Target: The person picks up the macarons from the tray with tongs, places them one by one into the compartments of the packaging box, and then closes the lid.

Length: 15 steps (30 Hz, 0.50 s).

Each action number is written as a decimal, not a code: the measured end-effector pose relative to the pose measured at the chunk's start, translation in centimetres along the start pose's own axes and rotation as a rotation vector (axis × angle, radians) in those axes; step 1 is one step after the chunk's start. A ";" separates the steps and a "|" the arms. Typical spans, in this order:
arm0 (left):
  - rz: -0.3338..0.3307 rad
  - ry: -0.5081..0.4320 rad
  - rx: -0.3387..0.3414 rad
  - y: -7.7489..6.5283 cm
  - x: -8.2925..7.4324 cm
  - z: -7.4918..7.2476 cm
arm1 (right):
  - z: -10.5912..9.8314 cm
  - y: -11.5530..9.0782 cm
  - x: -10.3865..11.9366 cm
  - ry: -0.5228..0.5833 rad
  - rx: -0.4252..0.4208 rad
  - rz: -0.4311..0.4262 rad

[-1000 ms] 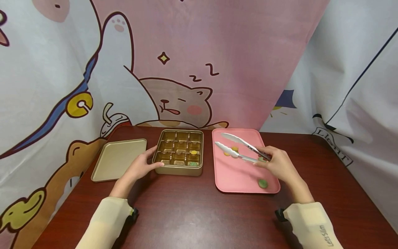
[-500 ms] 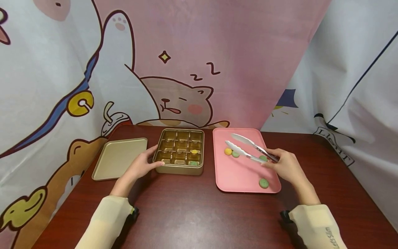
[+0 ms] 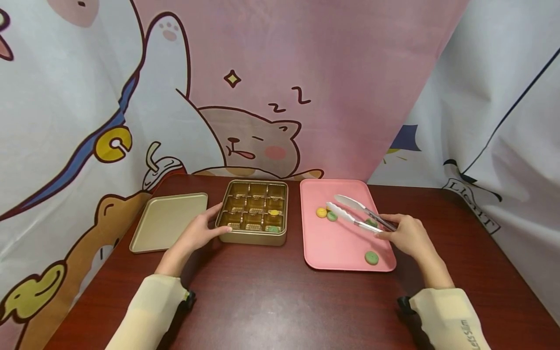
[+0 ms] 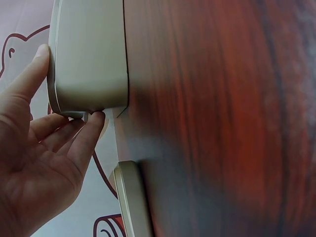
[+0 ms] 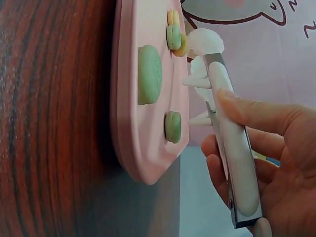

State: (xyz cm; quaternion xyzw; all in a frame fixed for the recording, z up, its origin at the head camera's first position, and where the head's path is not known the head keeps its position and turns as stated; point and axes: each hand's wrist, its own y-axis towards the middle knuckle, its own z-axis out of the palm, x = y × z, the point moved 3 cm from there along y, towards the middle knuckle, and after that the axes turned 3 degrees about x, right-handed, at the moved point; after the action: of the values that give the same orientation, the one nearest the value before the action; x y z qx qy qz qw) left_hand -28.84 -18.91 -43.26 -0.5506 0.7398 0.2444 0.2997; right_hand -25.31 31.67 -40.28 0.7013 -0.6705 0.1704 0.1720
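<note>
My left hand [image 3: 200,233] holds the front left corner of a gold tin box [image 3: 251,238], thumb on the front rim and fingers along the left side. Its nine-pocket insert has a yellow macaron [image 3: 274,213] in the middle right pocket and a green macaron [image 3: 273,229] in the front right one. With my right hand [image 3: 407,235] I grip tongs [image 3: 363,225] with white scalloped heads, over the pink tray [image 3: 337,253]. The tong arms stand apart, nothing visible between them. On the tray lie several macarons, including a yellow one [image 3: 321,212] and a large-looking green one [image 5: 150,75].
Left of the tin lies its gold lid [image 3: 168,223] on the dark wooden table [image 3: 271,301]. A cartoon-print curtain [image 3: 350,97] hangs behind the table and along both sides. Another green macaron [image 5: 173,127] sits near the tray's right edge.
My right hand has moved the tongs right and slightly toward me, uncovering macarons on the tray. My left hand keeps its hold on the tin; the whole view has shifted slightly.
</note>
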 end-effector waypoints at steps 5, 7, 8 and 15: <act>0.000 0.002 -0.002 0.0 0.0 0.0 | 0.1 0.2 -0.2 -0.002 0.025 0.017; -0.002 0.003 -0.003 0.0 0.0 0.0 | 0.1 0.3 -0.2 -0.007 0.030 0.023; -0.003 0.002 -0.003 0.0 0.1 0.1 | 0.1 0.3 -0.2 -0.009 0.031 0.025; -0.008 -0.004 -0.001 0.0 0.1 0.1 | 0.0 0.7 -0.3 -0.025 0.027 0.038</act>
State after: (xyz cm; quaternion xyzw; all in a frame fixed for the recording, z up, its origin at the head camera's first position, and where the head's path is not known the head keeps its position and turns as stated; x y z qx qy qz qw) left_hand -28.83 -18.89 -43.40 -0.5531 0.7370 0.2446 0.3018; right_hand -25.98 31.87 -40.38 0.6928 -0.6835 0.1738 0.1508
